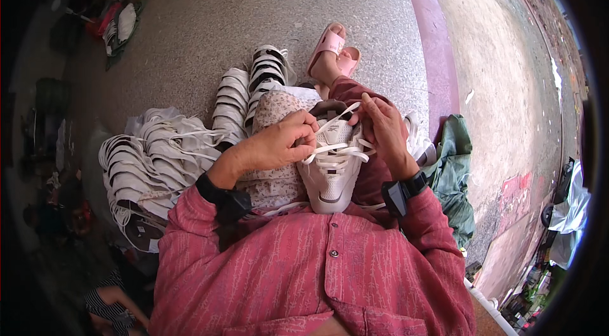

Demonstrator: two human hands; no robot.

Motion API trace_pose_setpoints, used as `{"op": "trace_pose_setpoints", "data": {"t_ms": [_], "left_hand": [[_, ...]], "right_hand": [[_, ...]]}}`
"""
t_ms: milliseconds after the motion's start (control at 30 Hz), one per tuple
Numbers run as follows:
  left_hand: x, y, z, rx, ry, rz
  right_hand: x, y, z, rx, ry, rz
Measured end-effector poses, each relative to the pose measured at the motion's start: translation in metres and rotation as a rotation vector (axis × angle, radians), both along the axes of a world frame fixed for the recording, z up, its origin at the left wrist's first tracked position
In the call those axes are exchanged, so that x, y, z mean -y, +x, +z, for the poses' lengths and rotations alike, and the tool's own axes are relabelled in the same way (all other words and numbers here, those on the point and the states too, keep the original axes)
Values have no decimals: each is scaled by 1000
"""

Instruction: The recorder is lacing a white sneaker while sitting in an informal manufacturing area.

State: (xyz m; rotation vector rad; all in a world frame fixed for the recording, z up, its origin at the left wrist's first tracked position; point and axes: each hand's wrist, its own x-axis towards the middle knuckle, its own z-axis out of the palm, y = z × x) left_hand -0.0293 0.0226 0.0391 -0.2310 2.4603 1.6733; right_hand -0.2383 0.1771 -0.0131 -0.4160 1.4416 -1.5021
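A white shoe upper (328,185) rests on my lap, its toe pointing toward me and its dark-lined opening away from me. White shoelace (336,122) runs across its tongue, threaded through the lower eyelets, with loose loops over the middle. My left hand (282,141) is closed at the upper's left side, its curled fingers pinching the lace. At the right side of the opening, my right hand (382,128) pinches the other part of the lace between thumb and fingertip. A stretch of lace spans the gap between both hands.
Nested stacks of white shoe uppers (152,161) lie at my left, and more stacks (229,104) stand ahead. A flowered cloth (279,114) covers my left leg. Green fabric (451,168) lies at my right. Another person's arm (117,304) shows at lower left.
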Motion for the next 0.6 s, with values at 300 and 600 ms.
{"op": "trace_pose_setpoints", "data": {"t_ms": [300,600], "left_hand": [[-13,4,1,-115,-200,80],[-11,7,5,-273,-401,237]], "right_hand": [[0,0,-4,58,-1,-34],[0,-2,-10,51,-13,-13]]}}
